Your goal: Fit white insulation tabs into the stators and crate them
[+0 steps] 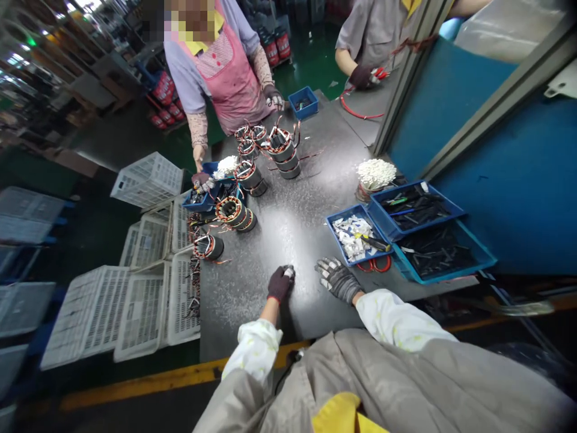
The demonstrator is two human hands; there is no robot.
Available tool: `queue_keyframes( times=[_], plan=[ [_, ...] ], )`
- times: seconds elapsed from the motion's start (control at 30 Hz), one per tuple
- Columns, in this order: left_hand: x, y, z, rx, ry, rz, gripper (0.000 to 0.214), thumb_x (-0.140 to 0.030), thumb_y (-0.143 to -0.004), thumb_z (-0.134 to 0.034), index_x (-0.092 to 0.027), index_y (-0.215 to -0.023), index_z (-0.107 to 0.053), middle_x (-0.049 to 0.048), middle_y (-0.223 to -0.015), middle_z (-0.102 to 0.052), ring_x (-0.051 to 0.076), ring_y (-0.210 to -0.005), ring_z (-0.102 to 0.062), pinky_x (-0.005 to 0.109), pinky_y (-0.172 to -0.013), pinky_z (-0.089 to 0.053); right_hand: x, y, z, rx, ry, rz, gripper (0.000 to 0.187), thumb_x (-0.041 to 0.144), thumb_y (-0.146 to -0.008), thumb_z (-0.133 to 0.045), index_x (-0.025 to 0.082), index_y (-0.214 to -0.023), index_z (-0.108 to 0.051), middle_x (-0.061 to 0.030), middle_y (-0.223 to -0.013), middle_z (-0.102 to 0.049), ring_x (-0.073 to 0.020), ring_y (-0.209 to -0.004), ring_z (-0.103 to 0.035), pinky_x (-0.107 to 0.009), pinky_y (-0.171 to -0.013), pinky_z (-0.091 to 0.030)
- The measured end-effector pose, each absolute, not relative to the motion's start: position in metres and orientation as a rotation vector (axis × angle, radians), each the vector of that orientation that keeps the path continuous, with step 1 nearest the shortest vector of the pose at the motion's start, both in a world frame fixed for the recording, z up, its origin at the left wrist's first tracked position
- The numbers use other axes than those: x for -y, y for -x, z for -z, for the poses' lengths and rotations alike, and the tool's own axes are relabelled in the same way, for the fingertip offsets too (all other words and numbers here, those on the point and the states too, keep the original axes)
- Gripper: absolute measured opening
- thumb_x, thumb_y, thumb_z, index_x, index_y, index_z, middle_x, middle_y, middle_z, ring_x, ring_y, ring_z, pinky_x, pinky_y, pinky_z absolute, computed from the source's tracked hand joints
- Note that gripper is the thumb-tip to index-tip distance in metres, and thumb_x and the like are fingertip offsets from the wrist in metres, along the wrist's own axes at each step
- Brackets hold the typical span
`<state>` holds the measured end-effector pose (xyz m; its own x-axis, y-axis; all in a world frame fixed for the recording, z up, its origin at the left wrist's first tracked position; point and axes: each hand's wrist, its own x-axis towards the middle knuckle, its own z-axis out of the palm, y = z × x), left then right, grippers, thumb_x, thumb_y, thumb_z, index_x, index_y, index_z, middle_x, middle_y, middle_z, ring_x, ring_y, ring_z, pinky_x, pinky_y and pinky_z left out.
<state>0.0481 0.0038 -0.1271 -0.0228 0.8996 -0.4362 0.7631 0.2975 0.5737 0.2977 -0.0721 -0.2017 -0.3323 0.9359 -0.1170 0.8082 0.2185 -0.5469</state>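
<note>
My left hand (281,282), in a dark glove with pale fingertips, rests on the grey metal table (293,328) with its fingers curled in. Whether anything is inside those fingers is hidden. Beside it on the right, my right hand (339,280) in a grey striped glove lies open and flat, fingers apart. Closest to that hand is a blue tray (330,224) of white scraps, with a yellow-and-black handled tool (375,242) on top. Red scissor-like handles (376,264) stick out below the tray. Several motor stators with copper windings (231,211) stand further left.
Two blue bins (396,236) (484,264) of black pieces and a white bundle (376,173) are at right. White crates (144,313) line the left edge. Across the table, one person (234,72) reaches toward blue bins; another person's gloved hand (362,77) holds something red.
</note>
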Motion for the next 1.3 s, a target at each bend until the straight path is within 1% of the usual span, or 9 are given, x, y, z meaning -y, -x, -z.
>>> queue_keyframes(
  times=[0.13, 0.2, 0.4, 0.5, 0.6, 0.77, 0.97, 1.1, 1.3],
  plan=[
    [-0.112, -0.091, 0.125, -1.673, -1.765, -0.079, 0.027, -0.041, -0.105, -0.061, -0.023, -0.106, -0.082, 0.0097, -0.102, -0.084, 0.026, -0.099, -0.078, 0.039, -0.099, -0.061, 0.077, -0.296, 0.213, 2.228, 1.691, -0.751, 0.059, 0.024, -0.104, -0.061, 0.023, -0.162, -0.064, -0.0144, -0.172, -0.055, -0.0345, -0.163, -0.048, -0.064, -0.139, -0.030],
    [-0.170, -0.122, 0.121, -1.584, -1.914, -0.047, 0.028, -0.036, -0.106, -0.059, -0.023, -0.113, -0.082, 0.0118, -0.118, -0.084, 0.027, -0.114, -0.076, 0.038, -0.107, -0.058, 0.079, -0.295, 0.217, 2.219, 1.706, -0.738, 0.061, 0.025, -0.101, -0.064, 0.023, -0.162, -0.065, -0.0158, -0.171, -0.057, -0.0360, -0.161, -0.050, -0.066, -0.138, -0.031],
    [-0.323, -0.239, 0.099, -1.404, -2.281, -0.068, 0.038, -0.022, -0.102, -0.060, -0.020, -0.135, -0.078, 0.0170, -0.152, -0.071, 0.029, -0.143, -0.063, 0.043, -0.126, -0.044, 0.085, -0.296, 0.222, 2.188, 1.669, -0.746, 0.066, 0.029, -0.098, -0.067, 0.022, -0.163, -0.063, -0.0175, -0.168, -0.059, -0.0387, -0.159, -0.052, -0.068, -0.135, -0.035],
    [-0.378, -0.287, 0.090, -1.409, -2.370, -0.087, 0.041, -0.021, -0.105, -0.053, -0.013, -0.139, -0.075, 0.0247, -0.151, -0.069, 0.033, -0.141, -0.064, 0.048, -0.124, -0.045, 0.087, -0.297, 0.222, 2.181, 1.654, -0.751, 0.065, 0.030, -0.097, -0.066, 0.022, -0.162, -0.065, -0.0178, -0.166, -0.061, -0.0394, -0.158, -0.053, -0.068, -0.134, -0.038],
    [-0.409, -0.317, 0.089, -1.447, -2.390, -0.056, 0.039, -0.022, -0.107, -0.053, -0.004, -0.134, -0.074, 0.0313, -0.135, -0.074, 0.035, -0.130, -0.071, 0.047, -0.114, -0.052, 0.090, -0.299, 0.224, 2.183, 1.631, -0.738, 0.066, 0.029, -0.097, -0.065, 0.023, -0.163, -0.064, -0.0173, -0.165, -0.062, -0.0377, -0.157, -0.054, -0.067, -0.134, -0.038],
    [-0.406, -0.321, 0.103, -1.486, -2.405, 0.003, 0.039, -0.016, -0.107, -0.052, 0.001, -0.137, -0.071, 0.0341, -0.129, -0.074, 0.039, -0.131, -0.071, 0.051, -0.112, -0.053, 0.093, -0.300, 0.229, 2.179, 1.633, -0.704, 0.068, 0.030, -0.096, -0.067, 0.025, -0.163, -0.063, -0.0171, -0.166, -0.062, -0.0368, -0.156, -0.056, -0.067, -0.134, -0.037],
    [-0.361, -0.272, 0.100, -1.476, -2.401, 0.030, 0.039, -0.031, -0.113, -0.050, -0.016, -0.139, -0.075, 0.0218, -0.150, -0.069, 0.032, -0.133, -0.070, 0.041, -0.112, -0.051, 0.087, -0.301, 0.223, 2.171, 1.614, -0.755, 0.065, 0.032, -0.097, -0.068, 0.023, -0.162, -0.064, -0.0171, -0.167, -0.061, -0.0376, -0.159, -0.053, -0.067, -0.133, -0.038],
    [-0.316, -0.234, 0.086, -1.568, -2.337, 0.040, 0.047, -0.036, -0.119, -0.039, -0.015, -0.145, -0.071, 0.0193, -0.149, -0.071, 0.029, -0.133, -0.069, 0.036, -0.109, -0.051, 0.085, -0.301, 0.223, 2.160, 1.626, -0.732, 0.063, 0.032, -0.099, -0.069, 0.023, -0.162, -0.065, -0.0174, -0.168, -0.060, -0.0368, -0.158, -0.053, -0.067, -0.136, -0.035],
    [-0.212, -0.173, 0.076, -1.632, -2.291, 0.116, 0.048, -0.040, -0.118, -0.039, -0.018, -0.146, -0.071, 0.0186, -0.147, -0.070, 0.029, -0.121, -0.075, 0.035, -0.095, -0.056, 0.082, -0.299, 0.229, 2.164, 1.642, -0.669, 0.065, 0.031, -0.099, -0.068, 0.022, -0.163, -0.064, -0.0182, -0.170, -0.058, -0.0377, -0.160, -0.051, -0.068, -0.136, -0.031]
  ],
)
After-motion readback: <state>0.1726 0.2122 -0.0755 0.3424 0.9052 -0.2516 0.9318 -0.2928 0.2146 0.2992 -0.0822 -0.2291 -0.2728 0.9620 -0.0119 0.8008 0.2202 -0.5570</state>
